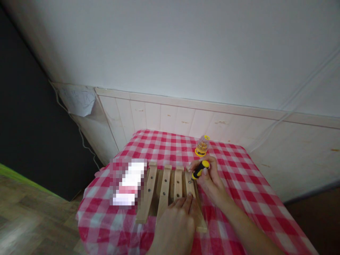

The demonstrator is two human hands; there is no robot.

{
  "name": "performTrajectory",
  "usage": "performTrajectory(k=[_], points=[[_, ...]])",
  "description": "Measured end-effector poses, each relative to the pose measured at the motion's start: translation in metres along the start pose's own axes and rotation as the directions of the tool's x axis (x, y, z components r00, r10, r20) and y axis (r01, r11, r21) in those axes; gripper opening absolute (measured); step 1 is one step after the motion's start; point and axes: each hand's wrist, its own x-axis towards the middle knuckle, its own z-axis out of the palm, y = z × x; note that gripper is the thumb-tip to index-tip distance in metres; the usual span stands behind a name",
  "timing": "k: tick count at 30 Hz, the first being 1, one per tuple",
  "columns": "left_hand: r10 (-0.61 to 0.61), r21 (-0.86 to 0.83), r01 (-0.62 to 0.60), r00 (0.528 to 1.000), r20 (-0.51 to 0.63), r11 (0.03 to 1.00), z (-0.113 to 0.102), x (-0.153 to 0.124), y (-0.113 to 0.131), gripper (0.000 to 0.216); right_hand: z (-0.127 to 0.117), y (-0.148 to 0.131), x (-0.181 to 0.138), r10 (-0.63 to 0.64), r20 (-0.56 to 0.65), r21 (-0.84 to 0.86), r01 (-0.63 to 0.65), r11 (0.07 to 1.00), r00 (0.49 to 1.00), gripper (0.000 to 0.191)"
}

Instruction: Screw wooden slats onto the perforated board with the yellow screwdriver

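My right hand (210,180) is closed around a yellow and black screwdriver (197,173). The tool leans, with its tip down at a screw near the far end of the rightmost slat of a wooden slatted piece (151,193). Several pale slats lie side by side in it, with dark screw heads showing. My left hand (176,221) rests on the near part of the slats, fingers laid forward over the wood and one fingertip close to the rightmost slat's lower screw hole. The palm side is hidden.
A red and white checked cloth (170,145) covers the table, which stands against a panelled wall (175,118). Behind the slats is a clear bit case (202,144) with yellow ends. Left of the wood lies a pixelated bright rectangle (130,184). A white cable hangs at left.
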Motion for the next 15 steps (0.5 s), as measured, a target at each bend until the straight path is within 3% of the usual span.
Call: performTrajectory(k=[4, 9, 15], points=[[0.015, 0.02, -0.015, 1.0, 0.009, 1.0, 0.001, 0.001, 0.0, 0.048, 0.004, 0.0, -0.001, 0.02, -0.02, 0.051, -0.019, 0.999, 1.0, 0.025], [0.041, 0.031, -0.039, 0.997, -0.062, 0.999, 0.01, 0.0, -0.003, 0.047, 0.013, -0.009, 0.002, 0.158, -0.035, 0.25, -0.144, 0.958, 0.987, 0.04], [0.03, 0.028, -0.028, 0.998, -0.051, 0.999, 0.01, -0.001, -0.004, 0.049, 0.012, -0.008, 0.003, 0.119, -0.036, 0.196, -0.11, 0.974, 0.992, 0.039]])
